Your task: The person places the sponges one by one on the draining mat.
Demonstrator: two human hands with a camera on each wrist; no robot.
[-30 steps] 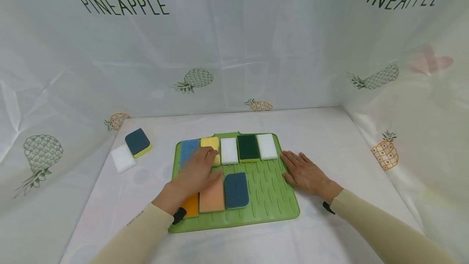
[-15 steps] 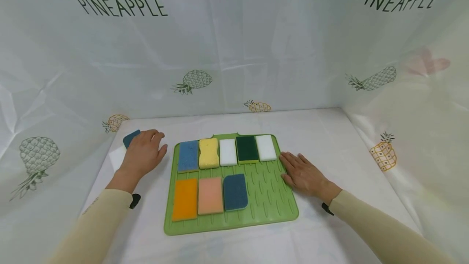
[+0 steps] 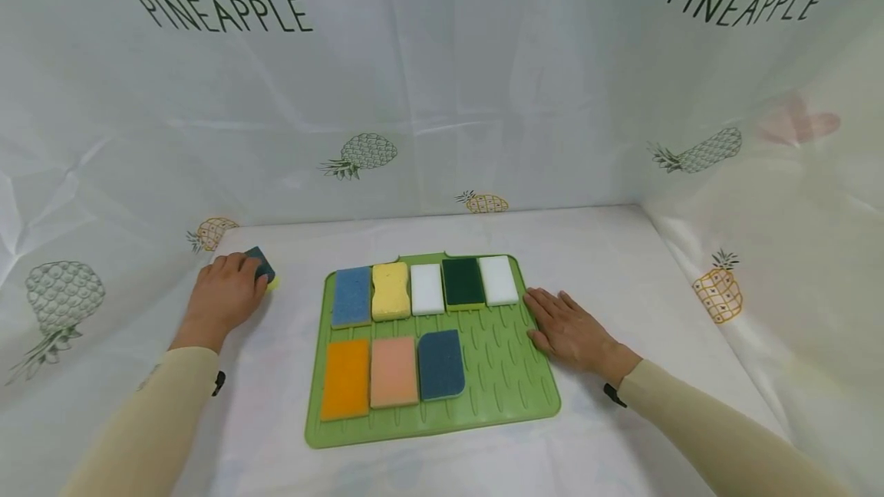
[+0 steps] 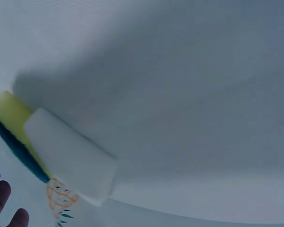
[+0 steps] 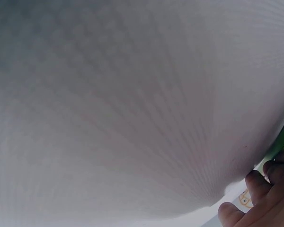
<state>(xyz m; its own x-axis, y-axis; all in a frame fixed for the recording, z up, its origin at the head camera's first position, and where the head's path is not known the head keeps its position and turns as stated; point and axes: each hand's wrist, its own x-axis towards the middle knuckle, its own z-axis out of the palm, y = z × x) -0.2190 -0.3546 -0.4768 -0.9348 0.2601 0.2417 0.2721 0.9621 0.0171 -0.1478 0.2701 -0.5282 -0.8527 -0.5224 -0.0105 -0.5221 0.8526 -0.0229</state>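
Note:
My left hand point(image 3: 222, 296) is over the far left of the table, next to a dark blue and yellow scrub sponge point(image 3: 262, 261). In the left wrist view its spread fingers point(image 4: 0, 196) appear apart from that scrub sponge point(image 4: 18, 123) and from a white sponge point(image 4: 71, 153) beside it. The head view has the white sponge hidden under the hand. My right hand point(image 3: 569, 330) rests flat on the table with its fingertips at the right edge of a green ribbed mat point(image 3: 514, 374). Fingers of this hand point(image 5: 260, 187) show near the green edge in the right wrist view.
Along the mat's back row lie a blue sponge point(image 3: 352, 296), a yellow one point(image 3: 390, 291), a white one point(image 3: 427, 288), a dark green one point(image 3: 463, 282) and another white one point(image 3: 499, 280). In front are orange point(image 3: 345, 380), pink point(image 3: 394, 372) and navy point(image 3: 441, 364) sponges.
My left hand has left the sponges on the mat and travelled left and back to the two loose sponges, covering the white one. The right hand stays at the mat's edge.

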